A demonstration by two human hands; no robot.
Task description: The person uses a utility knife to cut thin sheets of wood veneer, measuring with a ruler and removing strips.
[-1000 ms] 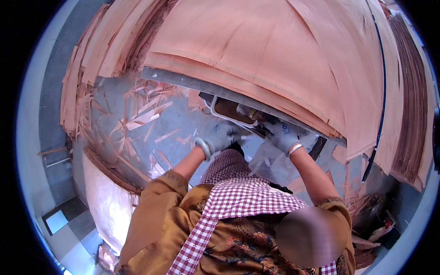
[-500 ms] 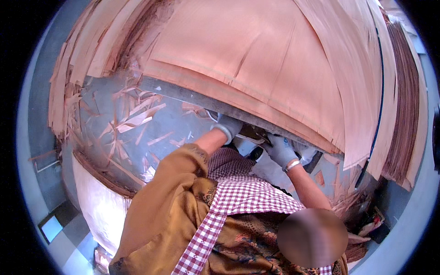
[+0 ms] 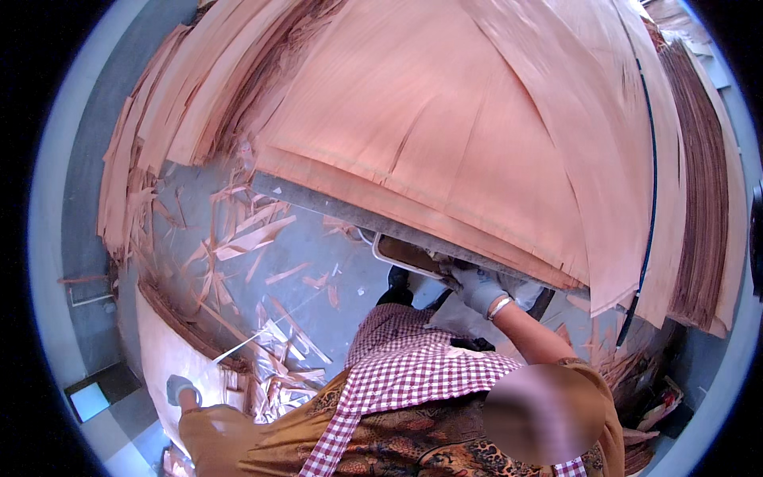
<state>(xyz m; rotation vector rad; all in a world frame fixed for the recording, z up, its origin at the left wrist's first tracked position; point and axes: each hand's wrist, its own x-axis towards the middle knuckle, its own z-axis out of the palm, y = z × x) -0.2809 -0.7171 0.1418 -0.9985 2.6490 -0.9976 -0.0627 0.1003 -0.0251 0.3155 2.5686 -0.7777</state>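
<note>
My left hand (image 3: 184,389), in a grey glove, is stretched far out to the lower left, over a pale veneer stack (image 3: 163,338). Its fingers are closed, and a thin white strip (image 3: 238,347) runs taut from it up toward the table. Under the table's front edge, my right hand (image 3: 477,290), gloved in grey with a white band at the wrist, has its fingers bent at the right end of a light-rimmed tray (image 3: 385,253). What those fingers grip is hidden. Large thin veneer sheets (image 3: 413,151) lie layered on the table above.
Veneer scraps (image 3: 254,238) litter the grey floor at left. Upright veneer stacks stand at the far left (image 3: 171,95) and right (image 3: 699,191). A dark cable (image 3: 652,183) runs down over the sheets at right. A clear plastic bag (image 3: 461,318) hangs beneath my right hand.
My left hand has left the tray and swung far out to the lower left, drawing out the white strip. My right hand stays at the tray. The view has shifted slightly.
</note>
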